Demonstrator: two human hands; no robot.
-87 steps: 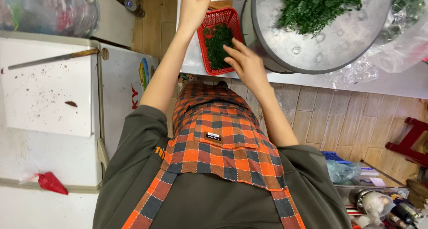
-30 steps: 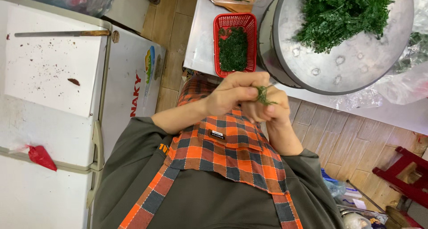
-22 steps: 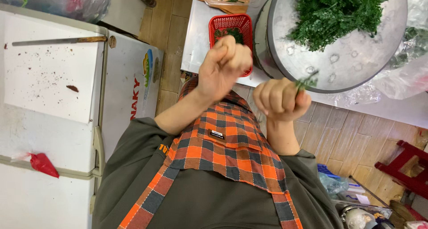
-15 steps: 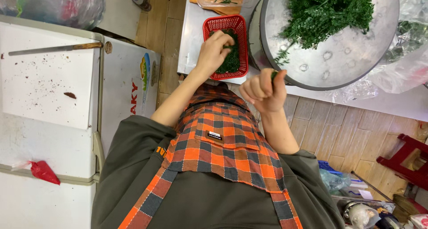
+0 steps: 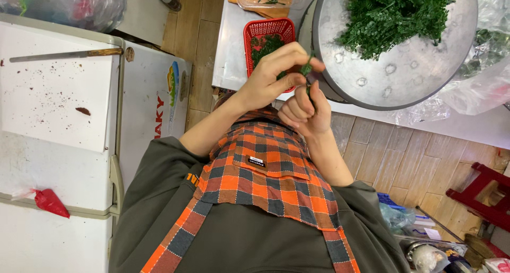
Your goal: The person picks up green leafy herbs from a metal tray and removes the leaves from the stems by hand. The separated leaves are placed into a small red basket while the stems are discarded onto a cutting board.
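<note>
Head view: both hands pinch one herb sprig (image 5: 306, 71) above the red basket (image 5: 255, 31).
Left hand (image 5: 271, 76) fingertips grip its top; right hand (image 5: 303, 111), curled, grips the stem. Best to strip gently, holding over the basket.

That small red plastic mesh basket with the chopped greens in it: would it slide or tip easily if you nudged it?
The small red plastic mesh basket probably slides easily: thin, perforated and only partly filled with leafy greens, so likely light. It seems unlikely to tip, being low and wide. The smooth grey counter would likely offer little grip.
</note>
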